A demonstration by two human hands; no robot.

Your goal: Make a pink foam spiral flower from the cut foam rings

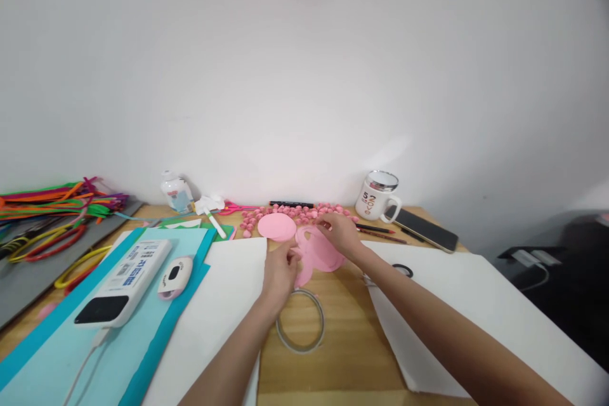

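Observation:
My left hand [280, 268] pinches the lower left edge of a pink paper cut-out [318, 255] lying on the wooden table [333, 342]. My right hand [340, 233] holds the same pink cut-out at its upper right edge, fingers curled over it. A separate pink paper circle [276, 226] lies flat just left of the hands. Several small pink rolled paper pieces [295, 211] are scattered behind it along the wall. A grey ring [301, 328] lies on the table just below my left hand.
White sheets [223, 304] [476, 304] lie left and right. Blue paper [57, 355] carries a white power bank [124, 280] and a small white device [174, 275]. Pipe cleaners [52, 209], glue bottle [175, 192], pink scissors [233, 207], marker [291, 204], mug [378, 195], phone [422, 228] ring the back.

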